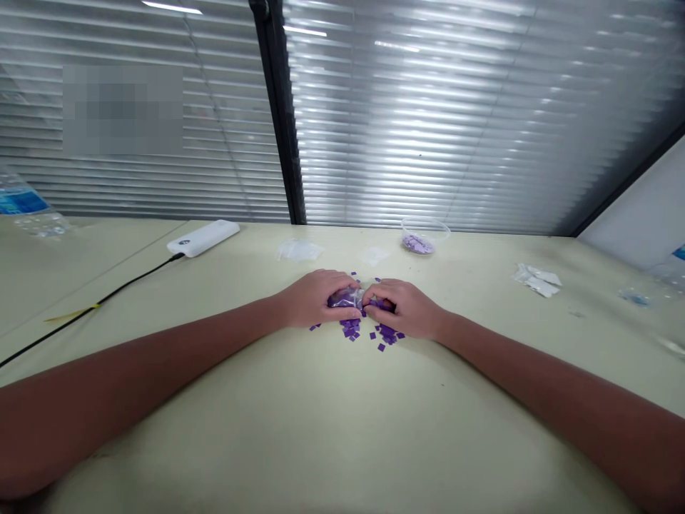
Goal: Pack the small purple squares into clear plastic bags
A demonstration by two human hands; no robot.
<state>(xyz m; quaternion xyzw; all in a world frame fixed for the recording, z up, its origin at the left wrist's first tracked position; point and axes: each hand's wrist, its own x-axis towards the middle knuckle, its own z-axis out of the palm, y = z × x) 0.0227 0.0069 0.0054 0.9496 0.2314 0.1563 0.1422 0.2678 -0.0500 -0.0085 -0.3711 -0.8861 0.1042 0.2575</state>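
My left hand (pixel 315 298) is closed around a small clear plastic bag (pixel 347 298) with purple pieces inside, its fingers on the far side and thumb on the near side. At the bag's right end is my right hand (pixel 409 307), fingers curled and thumb drawn in. Purple pieces show between that thumb and the fingers. Loose purple square pieces (pixel 386 334) lie on the table under and in front of both hands, with a few more behind them. How far the right fingertips reach into the bag is hidden.
On the pale table (pixel 332 414), a round clear container (pixel 427 239) holds light purple pieces. Clear bags (pixel 300 250) and white packets (pixel 538 278) lie around. A white power bank (pixel 204 238) has a black cable (pixel 123 283). Bottles (pixel 32 207) stand at both sides. Blinds rise behind.
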